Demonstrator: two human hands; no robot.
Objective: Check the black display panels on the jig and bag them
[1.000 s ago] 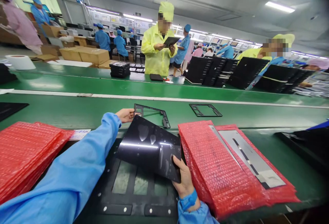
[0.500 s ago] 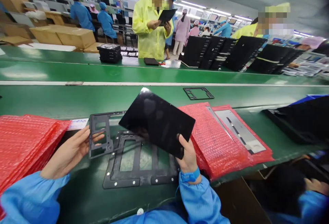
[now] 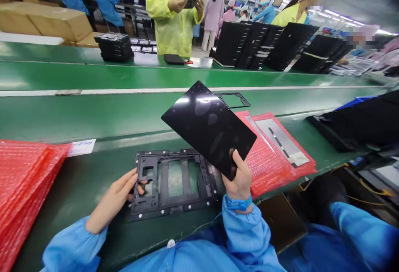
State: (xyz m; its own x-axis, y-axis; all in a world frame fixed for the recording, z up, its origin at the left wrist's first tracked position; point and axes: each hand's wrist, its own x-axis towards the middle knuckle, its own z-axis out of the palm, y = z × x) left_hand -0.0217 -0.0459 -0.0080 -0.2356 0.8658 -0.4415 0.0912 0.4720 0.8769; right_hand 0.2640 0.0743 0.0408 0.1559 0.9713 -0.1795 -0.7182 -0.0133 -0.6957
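Observation:
My right hand [image 3: 240, 178] grips the near corner of a glossy black panel [image 3: 208, 126] and holds it tilted above the bench. My left hand [image 3: 116, 197] pinches the left end of a thin black frame [image 3: 146, 178], which lies on a black fixture plate [image 3: 174, 182] on the green bench in front of me. The thumb sits in one of the frame's openings. Both sleeves are blue.
Stacks of red bubble-wrap bags lie at the left [image 3: 21, 180] and right [image 3: 274, 147], the right one bearing a grey panel. A second black frame [image 3: 232, 99] rides the green conveyor [image 3: 77, 114]. Black trays [image 3: 358, 124] sit at the right. Across the belt stand people in yellow and blue coats.
My left hand brought the black frame from the conveyor down onto the fixture plate. My right hand lifted the black panel higher and to the right. The view dipped toward the bench.

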